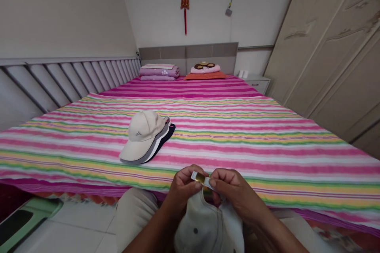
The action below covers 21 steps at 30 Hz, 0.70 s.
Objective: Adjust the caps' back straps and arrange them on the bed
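Note:
A pale cap (202, 225) is held low in front of me, its rear opening and strap (199, 178) turned up. My left hand (185, 185) pinches the left end of the strap, near a shiny gold-coloured part. The right end of the strap is pinched in my right hand (230, 185). Further forward on the left, a stack of caps lies on the striped bed, with a beige cap (144, 128) on top and grey, white and dark brims showing under it.
The striped bed cover (225, 146) spreads ahead. Folded bedding (159, 72) and a pink-and-orange pile (205, 72) lie by the headboard (208, 52). A railing (74, 81) runs along the left. A green stool (38, 213) stands at lower left, wardrobes (320, 47) at right.

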Available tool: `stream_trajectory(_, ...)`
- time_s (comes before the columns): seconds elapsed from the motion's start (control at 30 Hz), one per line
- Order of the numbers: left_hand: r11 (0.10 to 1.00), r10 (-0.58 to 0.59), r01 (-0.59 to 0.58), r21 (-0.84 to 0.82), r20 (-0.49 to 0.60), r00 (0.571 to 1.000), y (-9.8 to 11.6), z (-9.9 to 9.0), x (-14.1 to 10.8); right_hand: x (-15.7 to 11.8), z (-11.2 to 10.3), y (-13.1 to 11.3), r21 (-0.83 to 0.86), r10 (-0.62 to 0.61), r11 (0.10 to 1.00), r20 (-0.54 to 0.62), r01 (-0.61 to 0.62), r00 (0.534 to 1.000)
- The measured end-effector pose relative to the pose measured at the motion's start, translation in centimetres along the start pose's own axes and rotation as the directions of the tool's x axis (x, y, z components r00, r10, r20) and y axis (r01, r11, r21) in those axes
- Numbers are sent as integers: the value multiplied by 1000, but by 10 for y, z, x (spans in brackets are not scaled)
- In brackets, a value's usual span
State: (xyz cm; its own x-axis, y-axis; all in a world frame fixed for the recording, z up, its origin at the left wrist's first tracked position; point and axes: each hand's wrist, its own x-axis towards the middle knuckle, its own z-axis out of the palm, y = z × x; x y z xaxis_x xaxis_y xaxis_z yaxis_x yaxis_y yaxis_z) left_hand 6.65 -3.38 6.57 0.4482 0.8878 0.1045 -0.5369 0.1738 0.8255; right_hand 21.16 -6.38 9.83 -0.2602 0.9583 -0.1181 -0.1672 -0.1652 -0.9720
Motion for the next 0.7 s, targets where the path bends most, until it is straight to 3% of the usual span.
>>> stream_trajectory(0.23,997,75,-75,-1,8,997,-1,2,0,3,5,5,-28,4,1000,-19,-4,1000)
stream_trajectory(0.5,997,65,-67,-30,-67,996,0,2,-1,6,-1,11,22,-4,1000,51,3,999)
stream_trajectory(0.7,999,11,-10,46,-31,999,-4,1,-1,5,1,9,31,33,999,18,-34,999)
